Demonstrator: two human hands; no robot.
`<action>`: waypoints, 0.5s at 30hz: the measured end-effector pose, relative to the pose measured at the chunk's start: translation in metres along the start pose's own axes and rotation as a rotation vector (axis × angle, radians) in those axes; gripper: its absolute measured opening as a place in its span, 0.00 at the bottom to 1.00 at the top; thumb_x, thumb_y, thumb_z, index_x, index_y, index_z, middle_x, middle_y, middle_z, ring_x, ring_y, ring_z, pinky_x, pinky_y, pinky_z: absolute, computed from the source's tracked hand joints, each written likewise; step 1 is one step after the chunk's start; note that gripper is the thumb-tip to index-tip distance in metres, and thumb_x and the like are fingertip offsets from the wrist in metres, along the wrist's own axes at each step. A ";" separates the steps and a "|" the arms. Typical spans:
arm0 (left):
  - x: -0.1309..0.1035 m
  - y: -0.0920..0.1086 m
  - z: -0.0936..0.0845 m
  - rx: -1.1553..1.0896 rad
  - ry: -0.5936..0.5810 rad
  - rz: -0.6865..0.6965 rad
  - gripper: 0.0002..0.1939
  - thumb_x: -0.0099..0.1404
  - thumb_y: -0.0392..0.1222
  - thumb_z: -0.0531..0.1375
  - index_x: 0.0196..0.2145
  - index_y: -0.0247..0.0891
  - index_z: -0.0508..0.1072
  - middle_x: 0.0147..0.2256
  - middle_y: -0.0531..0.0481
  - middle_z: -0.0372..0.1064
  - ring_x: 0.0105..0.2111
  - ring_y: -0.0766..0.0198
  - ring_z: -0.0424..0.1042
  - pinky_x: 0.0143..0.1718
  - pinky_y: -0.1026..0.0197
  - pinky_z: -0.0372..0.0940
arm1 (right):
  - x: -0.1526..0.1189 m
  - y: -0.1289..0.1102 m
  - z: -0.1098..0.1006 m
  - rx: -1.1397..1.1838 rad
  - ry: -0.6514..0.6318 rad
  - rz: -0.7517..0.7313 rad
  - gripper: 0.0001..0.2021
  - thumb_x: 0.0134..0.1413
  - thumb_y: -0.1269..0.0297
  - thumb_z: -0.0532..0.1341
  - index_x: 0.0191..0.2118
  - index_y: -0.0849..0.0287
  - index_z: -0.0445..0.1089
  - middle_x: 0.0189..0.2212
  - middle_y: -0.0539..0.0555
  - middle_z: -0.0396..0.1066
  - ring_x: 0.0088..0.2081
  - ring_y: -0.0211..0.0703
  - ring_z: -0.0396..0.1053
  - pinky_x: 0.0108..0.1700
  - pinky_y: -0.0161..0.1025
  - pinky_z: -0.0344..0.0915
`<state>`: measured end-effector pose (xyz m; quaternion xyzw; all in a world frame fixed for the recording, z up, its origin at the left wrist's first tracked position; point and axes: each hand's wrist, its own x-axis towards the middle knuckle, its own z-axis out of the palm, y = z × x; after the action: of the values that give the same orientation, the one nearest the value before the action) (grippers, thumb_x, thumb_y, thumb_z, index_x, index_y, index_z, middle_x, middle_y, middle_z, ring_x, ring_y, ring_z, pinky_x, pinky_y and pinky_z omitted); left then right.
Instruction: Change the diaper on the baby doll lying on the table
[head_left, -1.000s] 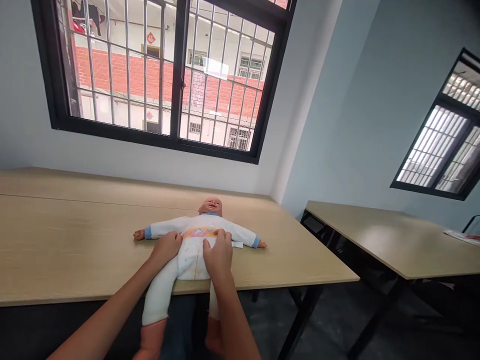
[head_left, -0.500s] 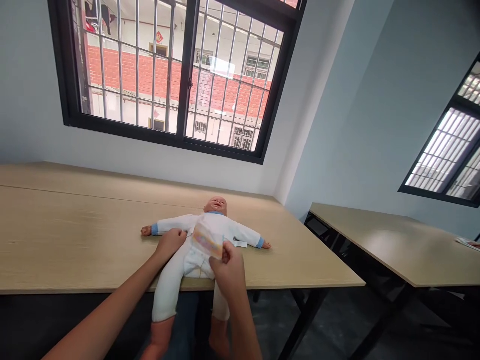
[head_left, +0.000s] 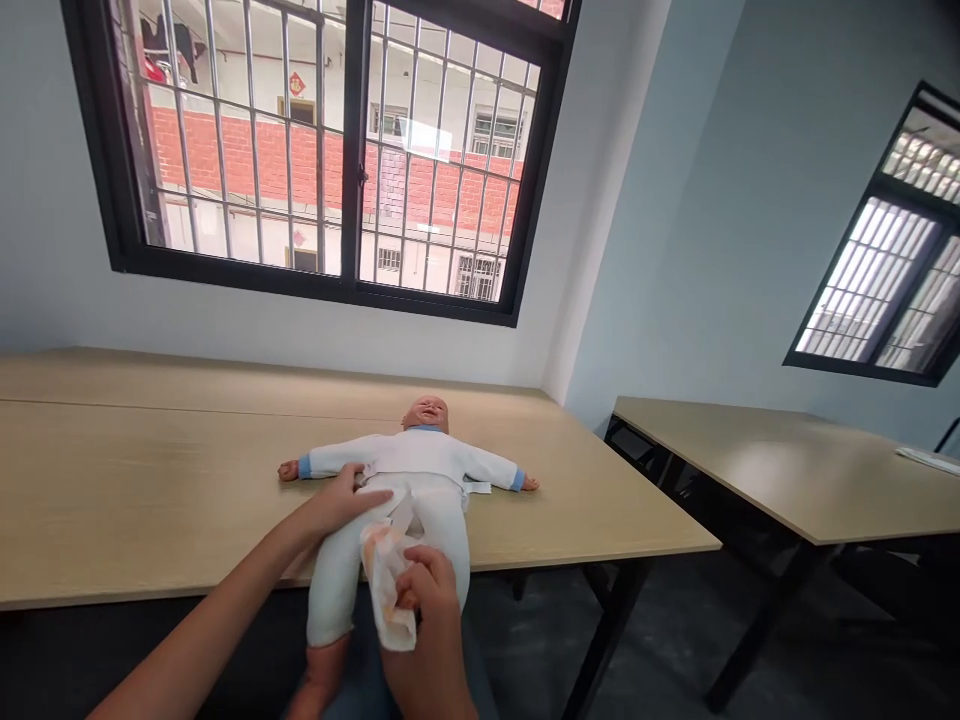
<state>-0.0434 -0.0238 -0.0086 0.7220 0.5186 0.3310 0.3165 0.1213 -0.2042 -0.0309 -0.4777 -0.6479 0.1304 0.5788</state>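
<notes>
A baby doll in a white top with blue cuffs and white leggings lies on its back, its legs hanging over the table's front edge. My right hand is closed on a white diaper with a faint orange print. The diaper's front is folded down between the doll's legs. On the doll's hip at the left rests my left hand, thumb and fingers apart. A white tab sticks out by the doll's waist on the right.
The doll lies on a light wooden table against the wall. Another wooden table stands to the right, past a gap, with a white item near its right edge. A barred window is ahead.
My right hand has pulled the diaper's front down and toward me, uncovering the doll's lower front. My left hand has spread over the hip. The view has shifted slightly.
</notes>
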 end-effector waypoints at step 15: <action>-0.005 0.056 0.020 0.663 -0.028 0.110 0.34 0.60 0.47 0.61 0.60 0.33 0.58 0.47 0.31 0.66 0.42 0.43 0.72 0.43 0.55 0.62 | -0.038 -0.004 -0.033 0.001 -0.473 0.196 0.05 0.53 0.65 0.63 0.31 0.46 0.75 0.35 0.51 0.73 0.39 0.46 0.71 0.34 0.40 0.67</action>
<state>0.0013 -0.0455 0.0236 0.8170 0.5541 0.1507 0.0532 0.1434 -0.2480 -0.0423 -0.4939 -0.7159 0.2946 0.3959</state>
